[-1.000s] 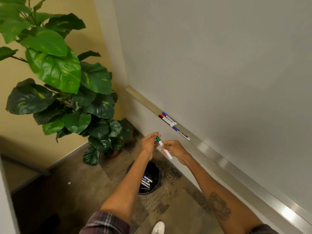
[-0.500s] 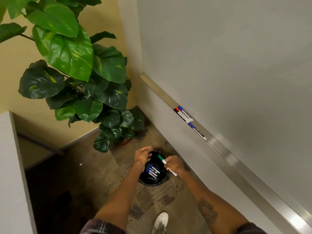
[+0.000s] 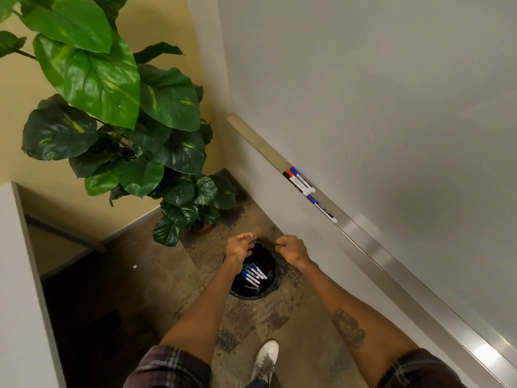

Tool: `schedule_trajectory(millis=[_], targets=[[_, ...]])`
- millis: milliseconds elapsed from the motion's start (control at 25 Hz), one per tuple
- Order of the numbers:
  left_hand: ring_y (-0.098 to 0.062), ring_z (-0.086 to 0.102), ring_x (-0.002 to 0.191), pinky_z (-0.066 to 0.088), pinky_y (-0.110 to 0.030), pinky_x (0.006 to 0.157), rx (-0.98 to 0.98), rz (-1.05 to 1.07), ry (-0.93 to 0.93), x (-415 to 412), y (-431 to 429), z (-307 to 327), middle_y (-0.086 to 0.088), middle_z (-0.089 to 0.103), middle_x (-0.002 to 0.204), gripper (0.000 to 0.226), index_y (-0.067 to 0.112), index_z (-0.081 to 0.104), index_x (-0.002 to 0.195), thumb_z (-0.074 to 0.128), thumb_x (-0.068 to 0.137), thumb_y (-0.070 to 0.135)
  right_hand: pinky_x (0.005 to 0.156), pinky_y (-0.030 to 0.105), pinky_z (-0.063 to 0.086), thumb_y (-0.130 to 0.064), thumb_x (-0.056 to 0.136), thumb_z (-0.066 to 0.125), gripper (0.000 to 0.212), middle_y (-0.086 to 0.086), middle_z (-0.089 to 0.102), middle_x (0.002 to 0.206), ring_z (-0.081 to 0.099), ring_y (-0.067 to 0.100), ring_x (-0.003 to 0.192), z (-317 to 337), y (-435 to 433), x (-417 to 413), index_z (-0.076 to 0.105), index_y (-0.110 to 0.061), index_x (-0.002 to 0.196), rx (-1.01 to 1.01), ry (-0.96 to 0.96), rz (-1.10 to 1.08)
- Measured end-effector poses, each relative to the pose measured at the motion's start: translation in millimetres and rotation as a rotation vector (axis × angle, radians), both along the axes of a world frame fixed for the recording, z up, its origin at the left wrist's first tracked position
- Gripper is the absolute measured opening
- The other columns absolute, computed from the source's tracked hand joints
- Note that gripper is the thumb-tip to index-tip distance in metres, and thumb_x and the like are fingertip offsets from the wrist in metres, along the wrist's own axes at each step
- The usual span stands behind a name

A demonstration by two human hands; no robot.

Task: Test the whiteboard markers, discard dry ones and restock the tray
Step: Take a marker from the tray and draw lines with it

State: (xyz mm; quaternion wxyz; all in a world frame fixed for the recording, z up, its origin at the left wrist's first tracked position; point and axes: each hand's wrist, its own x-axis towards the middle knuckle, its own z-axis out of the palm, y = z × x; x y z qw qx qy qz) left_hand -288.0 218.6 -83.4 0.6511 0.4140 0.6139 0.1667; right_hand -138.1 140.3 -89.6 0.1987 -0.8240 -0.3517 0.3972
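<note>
left hand [image 3: 240, 247] and right hand [image 3: 291, 249] are hovering over the black bin [image 3: 267, 257] on the stained concrete floor [image 3: 156, 289], fingers [image 3: 281, 242] loosely curled, empty; discarded markers [image 3: 253, 274] are lying inside, other markers [image 3: 300, 182] in the whiteboard tray [image 3: 391, 264], leafy plant [image 3: 112, 107] crowding the corner

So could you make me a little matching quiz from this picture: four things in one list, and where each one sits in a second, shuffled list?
Things
1. red, black and blue markers
2. heap of markers
3. potted plant
4. white shoe

Places
A. in the corner by the yellow wall
B. on the metal tray under the whiteboard
C. on the floor, near the bottom edge of the view
D. inside the black bin

Pairs: 1-B, 2-D, 3-A, 4-C
</note>
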Motion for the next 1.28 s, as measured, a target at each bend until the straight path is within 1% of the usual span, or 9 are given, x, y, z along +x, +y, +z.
schedule_trajectory(millis=[160,400,440,560,720,920,1080,1200,1280], targets=[[-0.018,0.064,0.100,0.051,-0.032,0.087,0.024,-0.119,-0.016,35,-26,7,-0.001,0.070,0.110,0.020,0.013,0.071,0.109,0.053,0.102,0.020,0.102,0.032,0.048,-0.015,0.089,0.067,0.025,0.007,0.070,0.119,0.064,0.024,0.113,9,-41,18,0.072,-0.013,0.114,0.026,0.047,-0.094],[-0.016,0.065,0.098,0.050,-0.024,0.073,0.052,-0.320,-0.033,97,-87,20,0.001,0.070,0.110,0.023,0.012,0.072,0.113,0.054,0.101,0.020,0.101,0.033,0.048,-0.010,0.092,0.061,0.025,0.007,0.069,0.122,0.063,0.024,0.112,29,-122,58,0.071,-0.009,0.116,0.102,0.028,-0.177],[-0.016,0.064,0.098,0.049,-0.024,0.073,0.052,-0.350,-0.045,108,-99,23,0.001,0.070,0.112,0.023,0.012,0.072,0.114,0.054,0.101,0.019,0.103,0.033,0.047,-0.010,0.093,0.061,0.026,0.008,0.067,0.124,0.062,0.023,0.114,32,-136,65,0.070,-0.009,0.117,0.114,0.016,-0.200],[-0.021,0.065,0.103,0.050,-0.029,0.082,0.059,-0.451,-0.073,140,-140,32,-0.001,0.069,0.117,0.024,0.011,0.070,0.116,0.052,0.102,0.018,0.104,0.031,0.045,-0.010,0.094,0.060,0.028,0.008,0.066,0.127,0.061,0.024,0.116,44,-182,87,0.069,-0.008,0.120,0.147,-0.026,-0.274],[-0.024,0.066,0.105,0.053,-0.033,0.088,0.095,-0.575,-0.091,180,-198,45,-0.003,0.070,0.116,0.020,0.015,0.072,0.109,0.055,0.100,0.019,0.102,0.030,0.044,-0.010,0.093,0.061,0.028,0.007,0.066,0.127,0.061,0.022,0.116,58,-250,115,0.070,-0.007,0.119,0.188,-0.070,-0.397],[-0.023,0.066,0.100,0.051,-0.033,0.084,0.091,-0.715,-0.124,227,-279,59,-0.006,0.069,0.114,0.014,0.015,0.071,0.104,0.059,0.097,0.018,0.102,0.033,0.047,-0.010,0.093,0.059,0.026,0.007,0.068,0.123,0.063,0.023,0.113,62,-343,148,0.070,-0.008,0.117,0.228,-0.156,-0.560],[-0.023,0.066,0.101,0.050,-0.033,0.086,0.079,-0.864,-0.144,257,-350,62,-0.006,0.069,0.114,0.011,0.018,0.066,0.106,0.061,0.097,0.020,0.100,0.030,0.046,-0.009,0.095,0.055,0.029,0.009,0.067,0.125,0.064,0.023,0.110,63,-428,169,0.066,-0.006,0.122,0.260,-0.221,-0.755],[-0.023,0.068,0.102,0.052,-0.032,0.084,0.075,-0.956,-0.133,277,-402,59,-0.007,0.070,0.115,0.005,0.022,0.068,0.097,0.064,0.095,0.021,0.094,0.026,0.045,-0.007,0.095,0.055,0.029,0.012,0.067,0.123,0.065,0.025,0.107,62,-497,181,0.064,-0.005,0.123,0.283,-0.259,-0.915],[-0.021,0.068,0.100,0.053,-0.032,0.083,0.079,-1.019,-0.129,290,-437,55,-0.007,0.071,0.114,0.005,0.024,0.068,0.096,0.064,0.094,0.022,0.094,0.027,0.046,-0.006,0.095,0.055,0.030,0.014,0.066,0.124,0.064,0.026,0.109,60,-541,186,0.062,-0.004,0.125,0.289,-0.276,-1.013]])
